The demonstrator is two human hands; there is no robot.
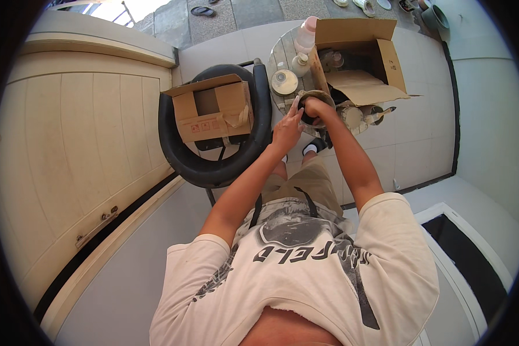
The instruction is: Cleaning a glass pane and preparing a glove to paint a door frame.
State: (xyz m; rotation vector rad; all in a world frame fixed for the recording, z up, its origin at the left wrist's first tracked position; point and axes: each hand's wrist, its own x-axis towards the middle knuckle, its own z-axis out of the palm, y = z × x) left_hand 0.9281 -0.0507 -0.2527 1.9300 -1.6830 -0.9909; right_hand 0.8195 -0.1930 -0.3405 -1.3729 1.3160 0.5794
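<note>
My left hand (pixel 287 130) lies along the left side of a round, grey-brown container (pixel 327 97), its fingers stretched up against the rim. My right hand (pixel 315 107) reaches down into the dark mouth of this container, and its fingertips are hidden inside. Left of the container, a round jar with a pale top (pixel 284 82) stands near a small whitish bottle (pixel 299 64). To the right is a whitish pot (pixel 352 117), with a brush (pixel 384 113) lying beside it.
A slatted round table (pixel 278 55) bears these things, a pink-topped bottle (pixel 307 36) and an open cardboard box (pixel 389 63). Left of it, a black padded chair (pixel 173 147) holds another box (pixel 213 109). A cream door (pixel 81 127) stands far left; shoes (pixel 203 11) lie outside.
</note>
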